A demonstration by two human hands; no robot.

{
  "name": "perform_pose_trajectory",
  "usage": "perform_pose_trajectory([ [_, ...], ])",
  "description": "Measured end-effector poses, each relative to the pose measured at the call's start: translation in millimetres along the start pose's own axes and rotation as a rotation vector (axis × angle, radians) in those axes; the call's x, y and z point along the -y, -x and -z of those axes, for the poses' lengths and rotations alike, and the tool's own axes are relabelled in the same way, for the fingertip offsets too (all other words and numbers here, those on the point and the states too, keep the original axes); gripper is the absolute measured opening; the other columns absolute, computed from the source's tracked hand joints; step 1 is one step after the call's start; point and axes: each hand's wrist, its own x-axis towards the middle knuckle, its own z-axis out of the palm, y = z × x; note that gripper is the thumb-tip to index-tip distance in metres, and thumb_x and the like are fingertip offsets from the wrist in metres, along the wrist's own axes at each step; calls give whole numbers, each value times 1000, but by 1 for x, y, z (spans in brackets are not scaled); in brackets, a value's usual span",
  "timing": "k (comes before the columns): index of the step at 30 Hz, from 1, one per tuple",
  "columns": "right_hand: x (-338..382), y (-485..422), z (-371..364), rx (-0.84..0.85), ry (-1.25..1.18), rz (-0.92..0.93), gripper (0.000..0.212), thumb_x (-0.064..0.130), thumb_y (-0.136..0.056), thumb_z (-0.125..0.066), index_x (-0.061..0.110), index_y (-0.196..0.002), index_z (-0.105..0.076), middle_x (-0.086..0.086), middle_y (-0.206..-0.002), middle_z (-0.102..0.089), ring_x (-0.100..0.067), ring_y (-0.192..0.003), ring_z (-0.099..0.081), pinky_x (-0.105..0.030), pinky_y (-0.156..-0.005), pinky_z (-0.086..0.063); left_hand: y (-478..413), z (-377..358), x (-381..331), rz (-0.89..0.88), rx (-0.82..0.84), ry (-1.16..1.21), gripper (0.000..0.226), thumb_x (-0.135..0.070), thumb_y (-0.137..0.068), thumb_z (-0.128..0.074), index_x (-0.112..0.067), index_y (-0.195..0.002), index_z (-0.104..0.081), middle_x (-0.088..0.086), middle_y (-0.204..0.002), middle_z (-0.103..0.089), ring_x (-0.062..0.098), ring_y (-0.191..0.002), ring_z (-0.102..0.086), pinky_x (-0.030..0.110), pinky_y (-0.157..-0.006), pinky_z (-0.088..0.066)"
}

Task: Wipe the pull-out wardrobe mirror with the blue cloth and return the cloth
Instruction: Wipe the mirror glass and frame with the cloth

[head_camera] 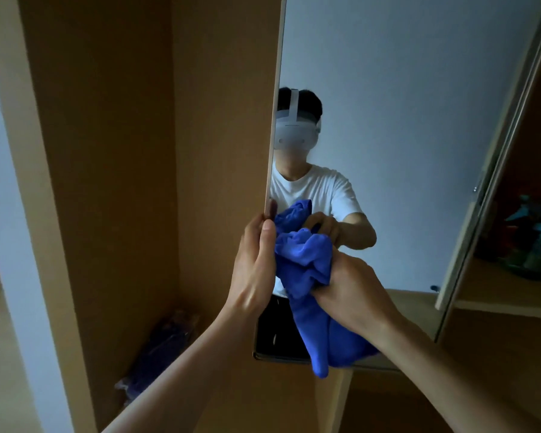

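Note:
The tall pull-out mirror (419,120) fills the upper right of the head view and reflects a person in a white shirt. My left hand (255,264) grips the mirror's left edge, thumb on the glass side. My right hand (353,292) holds the bunched blue cloth (306,270) pressed against the lower left of the glass. A long tail of the cloth hangs down past the mirror's bottom edge.
A brown wardrobe panel (225,120) stands directly left of the mirror. A dark plastic-wrapped bundle (163,348) lies on the wardrobe floor at lower left. To the right, a wardrobe shelf (506,295) carries colourful items (525,242).

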Motion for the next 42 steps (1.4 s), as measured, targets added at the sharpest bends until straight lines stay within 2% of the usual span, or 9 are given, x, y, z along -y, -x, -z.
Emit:
perform_pose_trajectory([
  [8, 71, -88, 137, -2, -34, -20, 34, 40, -80, -48, 48, -113, -46, 12, -80, -65, -11, -79, -66, -31, -70, -52, -91, -4, -157, -7, 27, -57, 51, -61, -100, -34, -38, -145, -44, -14, -139, -58, 4, -129, -54, 37, -112, -42],
  [14, 122, -148, 224, -41, -33, -7, 33, 44, -78, -47, 57, -109, -46, 12, -79, -62, -10, -78, -66, -41, -72, -57, -154, -7, -261, -39, 37, -113, 52, -58, -104, -34, -35, -151, -36, -18, -141, -51, 3, -129, -48, 27, -101, -38],
  [17, 146, -170, 258, -59, -25, 2, 27, 45, -79, -48, 63, -98, -43, 10, -79, -63, -10, -77, -66, -43, -72, -57, -178, -6, -300, -48, 51, -133, 55, -58, -103, -37, -35, -153, -33, -32, -121, -53, -5, -116, -52, 17, -91, -37],
  [24, 196, -203, 327, -175, 25, 52, 34, 26, -89, -66, 52, -88, -43, 23, -73, -53, 9, -71, -58, -5, -60, -41, -218, -2, -367, -82, 120, -134, 51, -52, -104, -43, -32, -150, -36, -32, -106, -53, -8, -106, -54, 21, -93, -40],
  [27, 209, -212, 345, -162, 76, 47, 25, 28, -91, -63, 44, -93, -44, 17, -83, -55, -6, -76, -60, -16, -66, -46, -227, -2, -383, -98, 146, -119, 28, -53, -104, -41, -44, -131, -43, -30, -111, -53, -6, -107, -53, 16, -86, -38],
  [29, 218, -218, 359, -146, 77, 8, 15, 31, -92, -61, 37, -99, -49, 9, -91, -62, -22, -88, -65, -39, -79, -54, -233, -3, -392, -116, 153, -98, 28, -55, -104, -38, -41, -127, -47, -21, -123, -57, 1, -117, -53, 22, -96, -41],
  [33, 237, -239, 389, -197, 250, 37, 31, 37, -90, -56, 33, -120, -54, 6, -97, -67, -20, -88, -65, -42, -81, -54, -243, -7, -413, -176, 151, -95, 48, -56, -106, -30, -30, -142, -48, -10, -134, -57, 3, -119, -54, 29, -102, -40],
  [37, 250, -268, 421, -356, 470, 147, 12, 33, -88, -55, 32, -99, -50, 6, -81, -59, -19, -74, -61, -40, -67, -54, -265, -12, -437, -234, 156, -120, 63, -56, -106, -26, -7, -139, -47, 20, -129, -57, -4, -76, -56, 17, -75, -44],
  [42, 258, -302, 452, -498, 757, 343, 38, 22, -84, -67, 27, -120, -52, 0, -100, -56, -25, -94, -56, -34, -66, -43, -286, -19, -468, -254, 115, -83, 57, -57, -106, -26, -18, -142, -46, -2, -115, -61, 9, -99, -60, 23, -80, -45],
])
